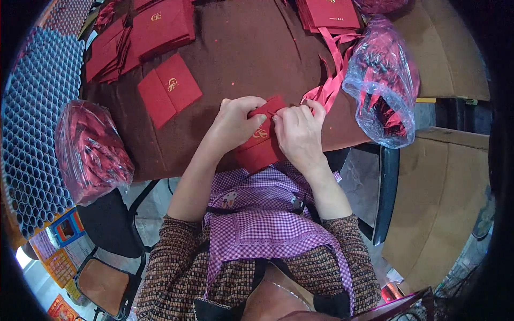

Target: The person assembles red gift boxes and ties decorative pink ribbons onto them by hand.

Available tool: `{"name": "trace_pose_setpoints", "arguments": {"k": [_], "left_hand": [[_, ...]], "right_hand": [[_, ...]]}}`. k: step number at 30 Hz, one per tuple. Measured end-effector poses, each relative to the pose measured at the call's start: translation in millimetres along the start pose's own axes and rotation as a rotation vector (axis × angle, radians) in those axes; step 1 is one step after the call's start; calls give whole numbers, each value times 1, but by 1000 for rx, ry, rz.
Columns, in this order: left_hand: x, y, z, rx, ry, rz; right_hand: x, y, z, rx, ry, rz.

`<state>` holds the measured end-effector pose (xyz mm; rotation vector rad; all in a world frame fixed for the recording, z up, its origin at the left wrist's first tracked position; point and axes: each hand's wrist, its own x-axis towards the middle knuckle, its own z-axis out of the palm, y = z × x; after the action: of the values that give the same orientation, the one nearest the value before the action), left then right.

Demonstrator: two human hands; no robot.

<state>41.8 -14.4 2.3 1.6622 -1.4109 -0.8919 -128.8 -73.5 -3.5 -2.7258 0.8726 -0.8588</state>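
brown-covered tabletop (241, 59) stretches before me; at its near edge, a red pouch (254, 156) is between my left hand (234, 122), which pinches its upper left part with thumb on top, and my right hand (300, 131), fingers curled, pinching its upper right edge near the pink ribbons (327, 92).

Red rectangular folded pouch (258, 155), near: matt, shiny gold print; paper or cloth, cannot tell
Brown cloth-covered tabletop (241, 59): matt, softly creased
Long flat pink-red ribbons (325, 93), far right: smooth, satiny cloth
Clear left plastic bag (92, 152): thin, glossy, crinkled
Clear right plastic bag (381, 59): glossy, bumpy
Large brown cardboard panel (433, 208), right: matt, smooth
Purple-and-white checked apron (278, 231), near: matt woven cloth
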Motion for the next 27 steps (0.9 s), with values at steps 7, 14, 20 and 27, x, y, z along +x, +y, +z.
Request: {"name": "trace_pose_setpoints", "arguments": {"k": [7,14,20,27], "left_hand": [[-2,9,-1,29,-46,-91],[-1,0,4,-267,-55,-126],[-2,6,4,-226,-45,-145],[-4,15,6,98,44,23]], "right_hand": [[2,-4,-4,81,-28,50],[7,-1,-8,245,-69,139],[9,-5,-9,170,-43,131],[13,-11,-10,58,-43,41]]}}
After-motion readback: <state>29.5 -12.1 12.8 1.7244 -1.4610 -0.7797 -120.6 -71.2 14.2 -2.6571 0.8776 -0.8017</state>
